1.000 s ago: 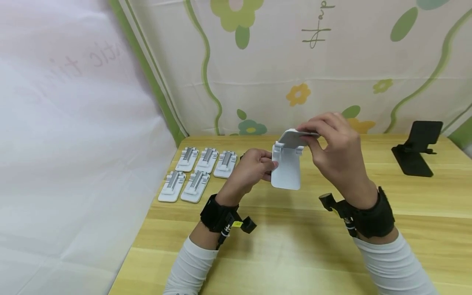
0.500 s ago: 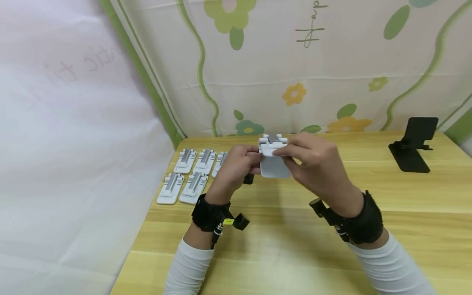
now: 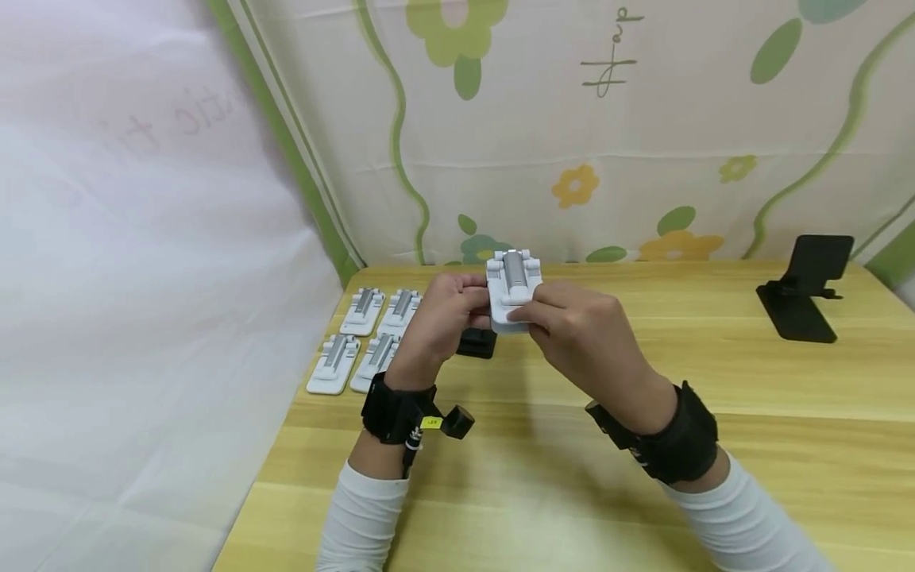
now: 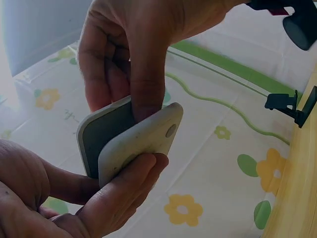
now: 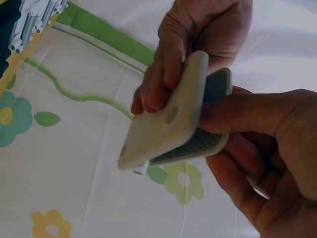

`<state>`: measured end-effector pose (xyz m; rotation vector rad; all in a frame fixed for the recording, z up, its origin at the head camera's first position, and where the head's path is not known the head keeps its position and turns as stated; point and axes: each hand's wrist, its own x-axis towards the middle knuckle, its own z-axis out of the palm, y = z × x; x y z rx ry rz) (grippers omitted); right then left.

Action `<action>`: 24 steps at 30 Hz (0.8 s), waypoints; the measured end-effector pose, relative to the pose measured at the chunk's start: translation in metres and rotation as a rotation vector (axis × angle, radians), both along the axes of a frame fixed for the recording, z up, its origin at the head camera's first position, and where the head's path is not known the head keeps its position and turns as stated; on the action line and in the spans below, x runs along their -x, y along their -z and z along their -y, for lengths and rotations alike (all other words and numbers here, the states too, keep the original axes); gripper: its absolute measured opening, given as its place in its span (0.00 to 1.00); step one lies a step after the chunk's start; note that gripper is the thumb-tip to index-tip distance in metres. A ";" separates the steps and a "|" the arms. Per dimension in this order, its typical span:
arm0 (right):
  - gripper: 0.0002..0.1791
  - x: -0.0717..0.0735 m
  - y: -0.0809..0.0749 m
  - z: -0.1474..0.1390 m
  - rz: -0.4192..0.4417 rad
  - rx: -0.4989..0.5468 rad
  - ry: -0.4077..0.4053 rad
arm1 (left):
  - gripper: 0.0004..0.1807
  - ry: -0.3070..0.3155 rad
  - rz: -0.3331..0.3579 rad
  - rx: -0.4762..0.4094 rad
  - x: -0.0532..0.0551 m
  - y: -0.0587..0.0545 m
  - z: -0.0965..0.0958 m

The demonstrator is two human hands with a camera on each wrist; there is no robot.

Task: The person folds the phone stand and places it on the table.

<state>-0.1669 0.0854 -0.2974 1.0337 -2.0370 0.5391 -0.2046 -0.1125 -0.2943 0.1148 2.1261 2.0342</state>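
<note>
A white phone stand [image 3: 509, 298], nearly folded flat with its grey hinge arm uppermost, is held above the table between both hands. My left hand [image 3: 439, 322] grips its base along the left edge. From the right, my right hand [image 3: 589, 338] pinches the lower end of the folding plate, thumb between the two plates. A narrow wedge still parts the plates of the phone stand [image 4: 141, 134] in the left wrist view. The right wrist view shows grey padding inside the phone stand [image 5: 168, 126] and left fingers [image 5: 158, 89] pressed on its outer face.
Several folded white phone stands [image 3: 333, 364] lie in rows at the table's left, partly hidden by my left hand. A dark stand [image 3: 476, 344] lies behind that hand. An unfolded black phone stand [image 3: 797, 310] stands at the right. A flowered curtain [image 3: 500, 119] borders the table's far edge.
The raised plate has been folded down towards the base by the right hand. Both hands have shifted left with the stand, its hinge side now facing up.
</note>
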 end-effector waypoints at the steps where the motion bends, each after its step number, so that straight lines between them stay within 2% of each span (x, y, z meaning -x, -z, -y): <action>1: 0.11 0.000 -0.001 -0.003 0.055 0.008 -0.015 | 0.17 -0.002 0.002 0.004 0.000 0.000 -0.001; 4: 0.10 0.004 -0.007 -0.013 0.265 0.080 -0.064 | 0.17 -0.008 0.001 0.003 -0.001 0.000 -0.002; 7: 0.10 0.010 -0.013 -0.024 0.505 0.192 -0.029 | 0.18 -0.010 -0.005 -0.014 -0.003 -0.001 -0.002; 9: 0.18 0.015 -0.016 -0.030 0.686 0.238 0.028 | 0.18 -0.006 0.002 -0.038 -0.003 -0.002 -0.003; 11: 0.27 0.022 -0.016 -0.034 0.911 0.267 0.024 | 0.18 0.000 0.008 -0.057 -0.004 -0.003 -0.003; 14: 0.32 0.032 -0.013 -0.037 1.231 0.333 -0.112 | 0.18 0.007 0.005 -0.071 -0.006 -0.004 -0.005; 16: 0.30 0.037 -0.011 -0.038 1.383 0.408 -0.228 | 0.18 0.012 -0.003 -0.073 -0.006 -0.004 -0.005; 18: 0.28 0.039 -0.010 -0.038 1.450 0.467 -0.304 | 0.19 0.018 -0.009 -0.072 -0.006 -0.004 -0.006; 20: 0.27 0.039 -0.009 -0.038 1.473 0.499 -0.337 | 0.19 0.029 -0.008 -0.071 -0.006 -0.004 -0.006; 24: 0.27 0.039 -0.009 -0.039 1.475 0.506 -0.340 | 0.20 0.053 0.001 -0.109 -0.006 -0.007 -0.005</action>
